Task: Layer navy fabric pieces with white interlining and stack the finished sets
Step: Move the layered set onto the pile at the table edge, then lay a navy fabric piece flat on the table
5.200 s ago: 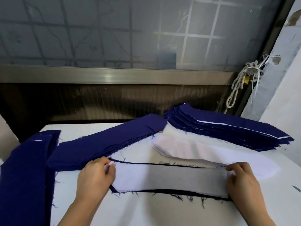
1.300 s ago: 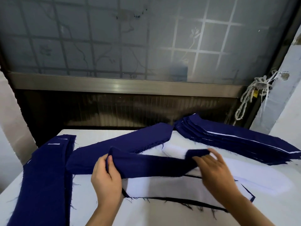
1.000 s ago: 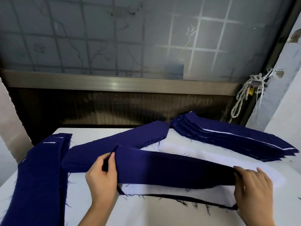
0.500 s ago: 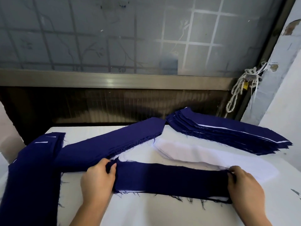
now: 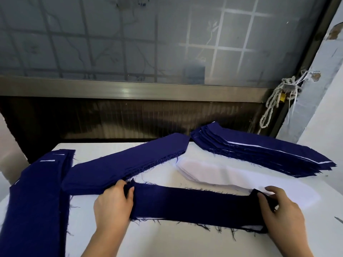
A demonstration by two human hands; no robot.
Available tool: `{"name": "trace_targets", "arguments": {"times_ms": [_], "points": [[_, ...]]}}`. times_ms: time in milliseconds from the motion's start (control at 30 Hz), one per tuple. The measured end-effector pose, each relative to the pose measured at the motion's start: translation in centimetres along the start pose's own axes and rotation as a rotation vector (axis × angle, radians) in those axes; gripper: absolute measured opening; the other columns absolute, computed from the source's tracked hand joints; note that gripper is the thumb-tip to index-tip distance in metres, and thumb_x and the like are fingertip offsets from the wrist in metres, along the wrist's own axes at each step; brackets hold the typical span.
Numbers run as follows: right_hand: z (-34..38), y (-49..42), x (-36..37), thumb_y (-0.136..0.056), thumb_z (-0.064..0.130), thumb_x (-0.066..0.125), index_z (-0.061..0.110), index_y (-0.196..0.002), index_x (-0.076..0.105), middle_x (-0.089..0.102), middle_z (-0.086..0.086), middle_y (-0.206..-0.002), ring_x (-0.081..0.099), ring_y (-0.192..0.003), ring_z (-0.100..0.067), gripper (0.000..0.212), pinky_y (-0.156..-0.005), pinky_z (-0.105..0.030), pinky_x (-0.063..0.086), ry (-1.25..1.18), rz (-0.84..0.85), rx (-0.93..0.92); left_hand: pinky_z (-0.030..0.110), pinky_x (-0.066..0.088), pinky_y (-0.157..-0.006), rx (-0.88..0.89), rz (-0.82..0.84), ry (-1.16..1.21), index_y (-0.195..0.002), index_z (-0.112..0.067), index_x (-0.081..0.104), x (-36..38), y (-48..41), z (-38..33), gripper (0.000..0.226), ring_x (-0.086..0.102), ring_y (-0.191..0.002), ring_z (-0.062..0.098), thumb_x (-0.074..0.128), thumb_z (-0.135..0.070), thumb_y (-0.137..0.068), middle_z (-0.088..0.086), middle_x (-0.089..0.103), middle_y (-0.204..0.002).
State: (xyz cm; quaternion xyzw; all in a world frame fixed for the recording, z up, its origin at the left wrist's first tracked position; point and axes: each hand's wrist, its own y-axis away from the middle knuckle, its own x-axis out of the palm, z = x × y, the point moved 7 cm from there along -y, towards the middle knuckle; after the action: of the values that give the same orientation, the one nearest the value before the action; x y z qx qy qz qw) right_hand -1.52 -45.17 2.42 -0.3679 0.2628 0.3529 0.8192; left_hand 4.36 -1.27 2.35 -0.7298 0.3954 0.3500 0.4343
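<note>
— Navy strip point(image 5: 194, 206), where does it lie?
— Flat across the white table point(image 5: 167, 242) right in front of me, on a sheet of white interlining point(image 5: 148, 218) whose edge peeks out along the near side and at the right end. My left hand point(image 5: 113, 204) has its fingers curled over the left end, gripping it. My right hand point(image 5: 280, 210) holds the right end the same way, fingers bent round the cloth.
— And around it?
— Just behind lies a pile of loose interlining pieces point(image 5: 213, 171). A pile of navy pieces point(image 5: 126, 166) runs slantwise just beside my left hand. At the far right sits the stack of layered sets point(image 5: 259, 153), white edges showing between the navy. Another navy stack point(image 5: 37, 191) lies along the table's left edge.
</note>
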Motion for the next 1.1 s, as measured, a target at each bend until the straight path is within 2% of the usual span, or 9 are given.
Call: {"name": "trace_targets", "arguments": {"times_ms": [133,200,300,367,500,833,900,1000,1100], "points": [[0.8,0.2,0.8,-0.08,-0.004,0.065,0.028,-0.121,0.049,0.062,0.016,-0.09,0.059,-0.079,-0.007,0.054,-0.07,-0.037,0.041,-0.178,0.153,-0.036,0.03,0.035,-0.051,-0.001,0.013,-0.005,-0.097,-0.019,0.063,0.2,0.0,-0.2,0.022,0.052,-0.057,0.019,0.059,-0.041,-0.094,-0.006,0.059,-0.065],[0.5,-0.1,0.8,-0.078,-0.01,0.061,0.026,-0.124,0.048,0.059,0.015,-0.094,0.058,-0.079,-0.005,0.06,-0.069,-0.034,0.04,-0.185,0.139,-0.018,0.03,0.037,-0.052,0.003,0.02,-0.014,-0.099,-0.02,0.062,0.2,0.0,-0.1,0.023,0.057,-0.06,0.019,0.056,-0.042,-0.096,-0.006,0.061,-0.066],[0.0,-0.3,0.5,-0.08,-0.01,0.061,0.028,-0.12,0.05,0.06,0.005,-0.095,0.057,-0.069,-0.017,0.056,-0.068,-0.029,0.041,-0.191,0.068,0.016,0.03,0.037,-0.052,0.011,0.02,-0.022,-0.102,-0.02,0.063,0.2,-0.1,-0.1,0.025,0.059,-0.062,0.02,0.054,-0.043,-0.096,-0.006,0.062,-0.068],[-0.3,-0.4,0.3,-0.08,-0.009,0.061,0.027,-0.116,0.053,0.06,-0.001,-0.096,0.054,-0.072,-0.026,0.052,-0.073,-0.035,0.041,-0.186,0.021,0.031,0.03,0.036,-0.051,0.014,0.018,-0.03,-0.102,-0.02,0.063,0.3,-0.1,-0.2,0.025,0.06,-0.063,0.019,0.054,-0.043,-0.096,-0.006,0.062,-0.068],[-0.4,-0.3,-0.5,-0.08,-0.009,0.063,0.018,-0.112,0.059,0.057,-0.002,-0.098,0.052,-0.086,-0.022,0.042,-0.082,-0.033,0.037,-0.159,-0.075,0.005,0.029,0.037,-0.052,0.008,0.019,-0.02,-0.105,-0.02,0.065,0.4,-0.1,-0.3,0.028,0.063,-0.067,0.021,0.055,-0.044,-0.096,-0.005,0.065,-0.07],[-1.3,-0.6,0.1,-0.08,-0.009,0.063,0.013,-0.099,0.062,0.06,-0.007,-0.094,0.056,-0.08,-0.026,0.029,-0.078,-0.033,0.039,-0.107,-0.031,0.113,0.031,0.041,-0.055,-0.073,0.036,0.078,-0.104,-0.02,0.065,0.3,-0.1,0.3,0.022,0.057,-0.064,0.021,0.06,-0.04,-0.094,-0.006,0.059,-0.067],[-1.4,-0.7,0.1,-0.079,-0.01,0.062,0.009,-0.099,0.063,0.058,-0.008,-0.093,0.055,-0.079,-0.028,0.028,-0.076,-0.033,0.038,-0.07,-0.029,0.128,0.031,0.04,-0.054,-0.075,0.024,0.085,-0.102,-0.018,0.065,0.2,-0.1,0.2,0.019,0.052,-0.063,0.02,0.063,-0.035,-0.093,-0.006,0.058,-0.068],[-1.5,-0.6,-0.4,-0.079,-0.008,0.06,0.006,-0.101,0.064,0.057,-0.011,-0.097,0.053,-0.082,-0.03,0.027,-0.073,-0.035,0.039,0.013,-0.064,0.16,0.031,0.038,-0.053,-0.072,-0.056,0.154,-0.097,-0.013,0.064,-0.4,0.1,0.3,0.013,0.052,-0.06,0.023,0.071,-0.017,-0.086,0.001,0.062,-0.086],[-1.0,-0.3,-1.2,-0.08,0.001,0.061,0.005,-0.099,0.065,0.059,-0.018,-0.1,0.054,-0.091,-0.039,0.02,-0.074,-0.043,0.045,0.146,-0.14,0.161,0.029,0.036,-0.049,-0.017,-0.13,0.144,-0.095,-0.008,0.066,-1.1,0.3,0.2,0.024,0.055,-0.057,0.027,0.075,-0.001,-0.074,0.006,0.058,-0.092]]}}
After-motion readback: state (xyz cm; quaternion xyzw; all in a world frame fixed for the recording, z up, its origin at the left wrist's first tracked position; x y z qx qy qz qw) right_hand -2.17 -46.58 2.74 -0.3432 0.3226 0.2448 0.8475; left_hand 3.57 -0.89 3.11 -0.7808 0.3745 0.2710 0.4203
